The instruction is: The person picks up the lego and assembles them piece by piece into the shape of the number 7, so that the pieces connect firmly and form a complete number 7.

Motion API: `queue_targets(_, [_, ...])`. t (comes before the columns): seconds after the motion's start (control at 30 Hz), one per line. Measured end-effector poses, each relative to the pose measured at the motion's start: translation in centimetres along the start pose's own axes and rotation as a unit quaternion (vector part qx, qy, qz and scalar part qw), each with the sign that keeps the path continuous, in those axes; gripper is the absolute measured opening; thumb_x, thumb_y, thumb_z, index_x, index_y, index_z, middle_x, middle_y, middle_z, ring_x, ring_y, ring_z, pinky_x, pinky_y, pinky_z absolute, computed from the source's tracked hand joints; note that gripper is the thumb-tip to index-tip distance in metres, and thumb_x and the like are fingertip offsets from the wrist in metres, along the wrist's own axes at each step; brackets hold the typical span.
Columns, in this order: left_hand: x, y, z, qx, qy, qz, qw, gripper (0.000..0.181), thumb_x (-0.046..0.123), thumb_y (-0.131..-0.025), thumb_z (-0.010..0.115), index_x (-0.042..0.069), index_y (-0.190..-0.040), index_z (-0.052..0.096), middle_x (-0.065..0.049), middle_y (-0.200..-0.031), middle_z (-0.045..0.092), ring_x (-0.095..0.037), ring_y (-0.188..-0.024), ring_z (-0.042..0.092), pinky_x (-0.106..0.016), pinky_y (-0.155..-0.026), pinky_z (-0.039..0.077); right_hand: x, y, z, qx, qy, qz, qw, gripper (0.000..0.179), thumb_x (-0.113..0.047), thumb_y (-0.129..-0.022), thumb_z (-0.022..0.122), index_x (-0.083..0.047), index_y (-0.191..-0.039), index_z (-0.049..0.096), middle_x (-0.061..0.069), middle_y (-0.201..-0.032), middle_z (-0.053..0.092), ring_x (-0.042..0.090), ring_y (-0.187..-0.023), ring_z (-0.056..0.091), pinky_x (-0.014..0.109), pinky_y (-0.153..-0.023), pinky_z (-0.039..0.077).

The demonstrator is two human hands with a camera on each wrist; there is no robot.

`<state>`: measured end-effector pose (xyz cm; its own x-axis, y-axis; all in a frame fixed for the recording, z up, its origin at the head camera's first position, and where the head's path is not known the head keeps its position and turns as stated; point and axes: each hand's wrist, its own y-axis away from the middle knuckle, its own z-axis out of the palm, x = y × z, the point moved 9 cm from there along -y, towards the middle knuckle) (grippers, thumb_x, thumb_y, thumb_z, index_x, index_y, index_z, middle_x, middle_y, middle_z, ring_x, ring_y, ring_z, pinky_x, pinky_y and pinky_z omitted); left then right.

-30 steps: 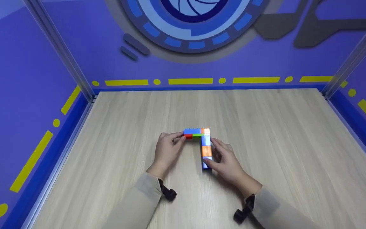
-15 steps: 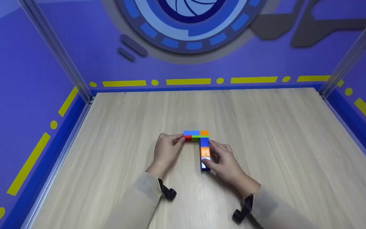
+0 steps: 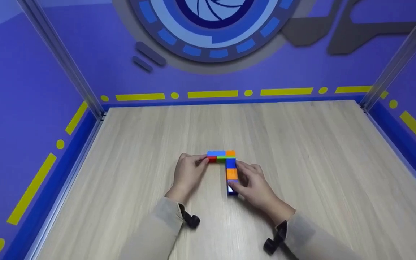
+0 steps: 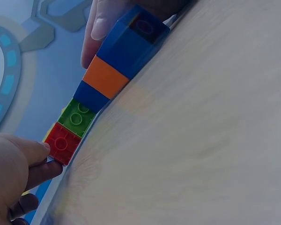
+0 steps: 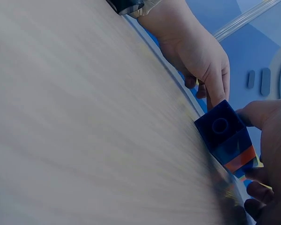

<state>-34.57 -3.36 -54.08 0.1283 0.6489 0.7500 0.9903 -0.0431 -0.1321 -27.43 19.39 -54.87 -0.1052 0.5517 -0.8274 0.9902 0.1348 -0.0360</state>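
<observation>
Joined toy building blocks form an L in the head view. Its far arm has a light blue block (image 3: 216, 153) and an orange block (image 3: 230, 153) on top, with a red block (image 3: 212, 159) and a green block (image 3: 221, 159) below. Toward the person runs a leg of a blue block (image 3: 230, 163), another orange block (image 3: 232, 174) and a blue end block (image 5: 219, 123), whose hollow underside faces the right wrist camera. My left hand (image 3: 188, 175) pinches the red end between thumb and fingers. My right hand (image 3: 260, 186) grips the leg, thumb on the blue end block.
A light wood-grain tabletop (image 3: 150, 133) lies under the hands. Blue-purple panels (image 3: 96, 43) with yellow dashes stand at the back and sides, joined by metal corner posts (image 3: 61, 57). A dark wrist strap (image 3: 190, 218) shows at the left cuff.
The head view has shifted slightly. Both hands keep the same hold on the joined blocks, and the bright glare on the blocks has faded.
</observation>
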Motion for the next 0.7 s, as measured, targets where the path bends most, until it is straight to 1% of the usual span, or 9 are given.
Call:
queue_targets(0.1, [-0.19,0.18,0.09,-0.001,-0.009,-0.004,1.0,0.027,0.031,-0.108,0.079,0.019,-0.131,0.086,-0.003,-0.11,0.077,-0.016,-0.099,0.059,-0.034,-0.088,0.054,-0.01,0.05,0.14,-0.004,0.005,-0.003,1.0,0.078,-0.032,-0.105,0.083,-0.006,-0.17,0.05,0.013,-0.176,0.052,0.03,-0.149,0.045,0.059,-0.134,0.04])
queue_targets(0.23, [-0.26,0.3,0.1,-0.003,-0.01,-0.008,0.9999,0.028,0.032,-0.108,0.079,0.019,-0.131,0.086,-0.002,-0.111,0.077,-0.015,-0.1,0.059,-0.034,-0.088,0.054,-0.01,0.04,0.21,-0.01,0.01,-0.004,0.9999,0.078,-0.031,-0.105,0.083,-0.006,-0.17,0.049,0.012,-0.177,0.051,0.031,-0.15,0.044,0.059,-0.135,0.039])
queue_targets(0.47, [0.06,0.13,-0.12,0.001,-0.007,0.0,1.0,0.028,0.032,-0.108,0.079,0.018,-0.131,0.086,-0.003,-0.109,0.076,-0.016,-0.098,0.059,-0.035,-0.088,0.053,0.04,-0.05,0.06,-0.009,0.007,-0.001,0.9999,0.078,-0.032,-0.105,0.083,-0.009,-0.171,0.049,0.011,-0.176,0.051,0.03,-0.15,0.044,0.057,-0.136,0.04])
queue_targets(0.6, [-0.06,0.16,-0.1,-0.003,-0.01,-0.008,0.9999,0.028,0.032,-0.108,0.079,0.018,-0.131,0.086,-0.002,-0.11,0.076,-0.015,-0.099,0.059,-0.035,-0.089,0.054,0.05,-0.05,0.11,-0.011,0.009,0.0,0.9999,0.077,-0.032,-0.105,0.083,-0.009,-0.171,0.049,0.011,-0.176,0.051,0.031,-0.15,0.045,0.058,-0.135,0.04])
queue_targets(0.7, [-0.02,0.05,-0.17,0.0,-0.01,-0.007,0.9999,0.027,0.031,-0.108,0.079,0.017,-0.129,0.087,-0.002,-0.11,0.077,-0.015,-0.1,0.06,-0.036,-0.09,0.055,-0.03,-0.2,0.02,-0.009,0.011,0.0,0.9999,0.077,-0.032,-0.105,0.083,-0.009,-0.171,0.049,0.011,-0.175,0.052,0.03,-0.15,0.045,0.058,-0.135,0.04])
